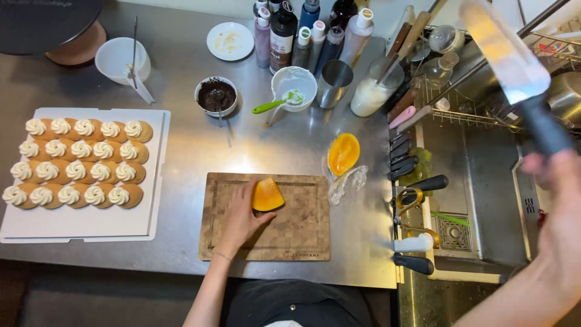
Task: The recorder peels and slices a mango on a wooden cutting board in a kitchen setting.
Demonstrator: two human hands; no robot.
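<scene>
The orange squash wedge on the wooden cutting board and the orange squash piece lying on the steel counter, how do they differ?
The orange squash wedge lies on the wooden cutting board under the left hand; the orange squash piece on the steel counter lies untouched on clear wrap. The wedge is smaller and angular; the counter piece is a larger oval. Both show orange flesh. The right hand holds a large knife raised over the sink.

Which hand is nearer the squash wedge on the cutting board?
Left. The left hand touches the squash wedge on the board; the right hand is far off over the sink, holding a knife.
</scene>
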